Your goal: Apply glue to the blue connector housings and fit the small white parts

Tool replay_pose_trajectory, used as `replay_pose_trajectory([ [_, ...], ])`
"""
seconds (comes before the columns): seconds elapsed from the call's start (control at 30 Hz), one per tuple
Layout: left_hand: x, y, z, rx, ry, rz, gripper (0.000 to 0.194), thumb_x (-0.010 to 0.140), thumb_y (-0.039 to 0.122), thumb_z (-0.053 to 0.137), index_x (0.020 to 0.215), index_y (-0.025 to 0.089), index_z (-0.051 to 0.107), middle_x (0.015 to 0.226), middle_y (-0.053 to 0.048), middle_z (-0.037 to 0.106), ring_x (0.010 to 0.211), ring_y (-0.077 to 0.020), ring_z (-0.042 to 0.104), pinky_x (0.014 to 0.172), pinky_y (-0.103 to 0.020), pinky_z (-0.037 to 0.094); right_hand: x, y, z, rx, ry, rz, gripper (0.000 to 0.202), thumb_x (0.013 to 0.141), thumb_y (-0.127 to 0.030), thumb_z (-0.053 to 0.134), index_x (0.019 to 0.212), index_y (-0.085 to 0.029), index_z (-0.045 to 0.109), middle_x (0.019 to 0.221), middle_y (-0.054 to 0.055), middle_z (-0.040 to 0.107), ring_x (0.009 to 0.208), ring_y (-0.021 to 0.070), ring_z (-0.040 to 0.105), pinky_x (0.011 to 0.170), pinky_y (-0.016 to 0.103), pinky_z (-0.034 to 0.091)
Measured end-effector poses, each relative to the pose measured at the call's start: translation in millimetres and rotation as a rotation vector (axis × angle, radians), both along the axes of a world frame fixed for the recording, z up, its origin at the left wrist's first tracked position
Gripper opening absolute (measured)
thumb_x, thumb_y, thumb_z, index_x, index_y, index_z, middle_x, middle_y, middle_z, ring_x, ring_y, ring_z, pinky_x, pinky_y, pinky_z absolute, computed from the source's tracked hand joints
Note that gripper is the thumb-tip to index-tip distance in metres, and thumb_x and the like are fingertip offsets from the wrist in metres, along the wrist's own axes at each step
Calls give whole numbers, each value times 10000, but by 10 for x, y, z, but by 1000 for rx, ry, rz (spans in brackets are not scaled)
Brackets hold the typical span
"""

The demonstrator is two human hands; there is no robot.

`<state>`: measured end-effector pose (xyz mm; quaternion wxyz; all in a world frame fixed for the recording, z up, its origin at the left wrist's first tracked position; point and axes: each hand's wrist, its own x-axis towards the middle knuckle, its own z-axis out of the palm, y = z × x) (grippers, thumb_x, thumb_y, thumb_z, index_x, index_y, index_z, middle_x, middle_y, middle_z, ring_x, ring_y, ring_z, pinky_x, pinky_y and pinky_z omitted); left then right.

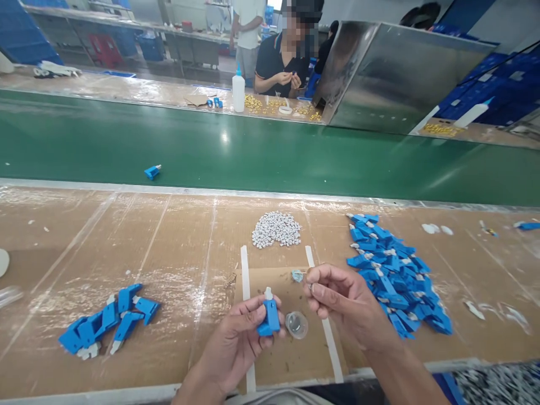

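My left hand [236, 343] grips a small blue plastic connector [270, 316] upright, its white tip pointing up. Just right of it, my right hand [341, 304] pinches a tiny pale part [309, 286] between thumb and fingers, a few centimetres above and to the right of the connector's tip. Between the hands a small clear round dish [296, 324] rests on the worktop, and a tiny light-blue bit [297, 275] lies beyond it. A heap of small white pieces [276, 229] sits straight ahead.
A large pile of blue connectors [394, 273] lies to the right, a smaller group [107, 320] to the left. Beyond the cardboard worktop [177, 247] runs a green conveyor belt [270, 152] carrying one blue connector [152, 171]. A person [283, 62] works opposite, near a white bottle [238, 90] and a steel housing [388, 73].
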<state>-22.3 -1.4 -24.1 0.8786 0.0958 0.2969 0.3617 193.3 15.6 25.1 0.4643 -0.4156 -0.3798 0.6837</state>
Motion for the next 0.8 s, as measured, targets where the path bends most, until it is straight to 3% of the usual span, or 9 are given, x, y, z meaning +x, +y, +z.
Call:
replay_pose_trajectory([
  [0.27, 87, -56, 98, 18, 25, -13, 269, 824, 243, 744, 1038, 80, 760, 882, -113, 722, 743, -171, 704, 636, -197, 519, 97, -186, 3, 61, 37, -49, 134, 843, -268, 787, 956, -201, 763, 812, 42, 745, 659, 103, 712, 565, 141, 553],
  [0.47, 122, -67, 157, 25, 39, -25, 259, 820, 262, 752, 1017, 94, 763, 869, -106, 713, 733, -164, 703, 597, -176, 496, 96, -259, 9, 135, -14, -51, 103, 922, -282, 696, 945, -195, 746, 813, 48, 738, 679, 122, 711, 587, 178, 570],
  [0.6, 147, -64, 213, 59, 43, -61, 259, 841, 269, 727, 1022, 85, 751, 862, -112, 703, 729, -158, 694, 598, -177, 483, 67, -259, 4, 96, 27, -51, 130, 926, -303, 685, 905, -189, 742, 815, 53, 733, 698, 129, 714, 604, 184, 568],
  [0.8, 176, -59, 263, 81, 47, -88, 245, 872, 263, 685, 1027, 82, 740, 892, -120, 701, 742, -159, 695, 616, -185, 479, 67, -237, -62, -31, 107, -113, 116, 816, -305, 802, 823, -193, 772, 727, 34, 731, 583, 91, 683, 512, 126, 522],
])
